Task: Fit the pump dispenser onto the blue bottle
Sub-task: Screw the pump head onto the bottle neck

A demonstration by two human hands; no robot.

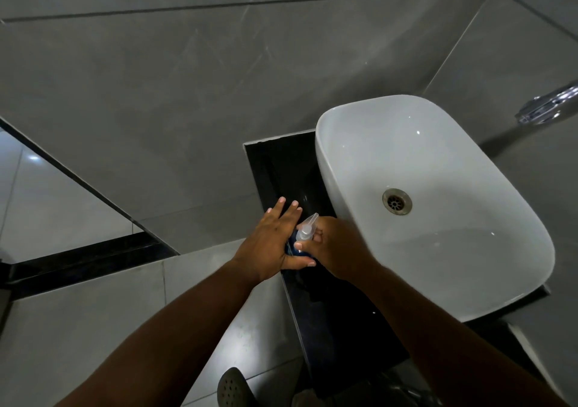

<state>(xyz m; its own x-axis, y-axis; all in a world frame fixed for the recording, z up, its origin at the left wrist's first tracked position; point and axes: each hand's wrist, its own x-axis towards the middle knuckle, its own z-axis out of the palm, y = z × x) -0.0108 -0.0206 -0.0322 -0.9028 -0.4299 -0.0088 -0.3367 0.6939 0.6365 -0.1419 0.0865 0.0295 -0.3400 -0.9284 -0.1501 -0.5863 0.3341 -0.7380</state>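
While both hands work at the black bench, one blue bottle stands on it just left of the white basin, wedged between the palms. One clear pump dispenser sits at the bottle's top, nozzle pointing up and away toward the wall; whether it is fully seated on the neck can't be told, fingers cover the joint.

Left hand: palm flat against the bottle's left side, four fingers straight and spread, thumb hooked under and across the front of the bottle. A bracing hold, not a full wrap.

Right hand: grip closed around the pump collar and bottle top, thumb tip showing on the near side, fingers curled behind the pump.

Labels: no writing readable on bottle or pump; most of the bottle is hidden and only a sliver of blue shows, possibly with a label under the hands.

Count: one bottle, one pump, one basin, one drain in the basin floor, one chrome tap at the right edge on the wall. Basin touches the bench and overhangs it at the near end. One dark perforated shoe at the bottom edge on the grey tiled floor. Grey tile wall behind the bench.
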